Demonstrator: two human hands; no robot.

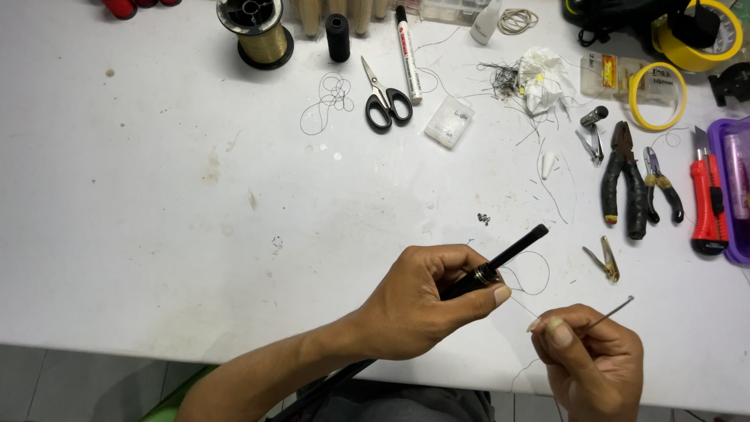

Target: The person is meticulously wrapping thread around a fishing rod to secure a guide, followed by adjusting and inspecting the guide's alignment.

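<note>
My left hand (426, 301) grips a thin black rod (512, 252) with a gold band, its tip slanting up to the right above the white table (195, 234). A fine dark thread (531, 273) loops from the rod near my left thumb. My right hand (590, 363), low at the right, pinches a thin metal needle-like tool (613, 311) that points up and right, and the thread runs toward its fingers. The two hands are a few centimetres apart.
Black-handled scissors (387, 98), a marker (407, 55), a gold thread spool (256, 31) and a black spool (337, 37) lie at the back. Pliers (625, 184), small cutters (662, 184), a red utility knife (707, 207), nail clippers (604, 260), yellow tape rolls (658, 95) and a purple tray (734, 187) crowd the right.
</note>
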